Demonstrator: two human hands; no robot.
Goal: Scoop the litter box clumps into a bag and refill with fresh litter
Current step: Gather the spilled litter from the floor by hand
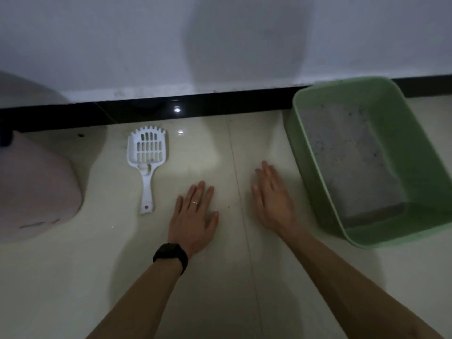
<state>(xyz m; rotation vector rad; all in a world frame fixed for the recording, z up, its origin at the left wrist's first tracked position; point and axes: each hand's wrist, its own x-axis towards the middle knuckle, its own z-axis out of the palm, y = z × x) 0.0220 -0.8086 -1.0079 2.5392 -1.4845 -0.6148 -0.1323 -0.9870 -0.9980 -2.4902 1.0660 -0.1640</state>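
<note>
A: Where are the hands?
B: Left hand (194,216) and right hand (274,199) lie flat, each grip empty, on the pale tiled floor (73,277); white slotted plastic scoop (146,162) just left; green rectangular plastic litter box (318,152) right.
A: Risks?
B: No bag visible; scooped clumps could spill onto the floor; dim light hides them.
</note>
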